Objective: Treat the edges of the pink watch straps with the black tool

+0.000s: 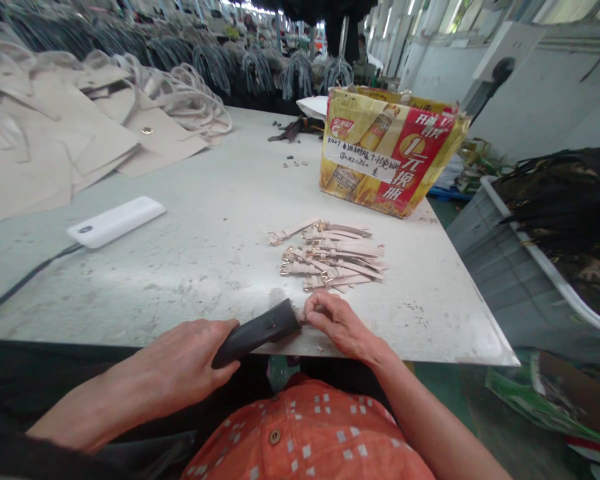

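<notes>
My left hand (180, 363) is wrapped around a black hand-held tool (260, 331) with a thick, blunt end, held over the table's front edge. At that end, my right hand (337, 325) is closed in a pinch. A small pale piece (301, 314) shows between its fingertips and the tool; most of it is hidden, so its kind is unclear. Just beyond my right hand lies a loose pile of short beige buckle straps (337, 257) with gold-coloured buckles.
A yellow and red carton (390, 157) stands at the table's right side. Beige bag pieces (80, 127) are heaped at the left, behind a white device (117, 221) with a dark cable. Dark scraps (300, 128) lie farther back. Beside the table is a grey bin (535, 267).
</notes>
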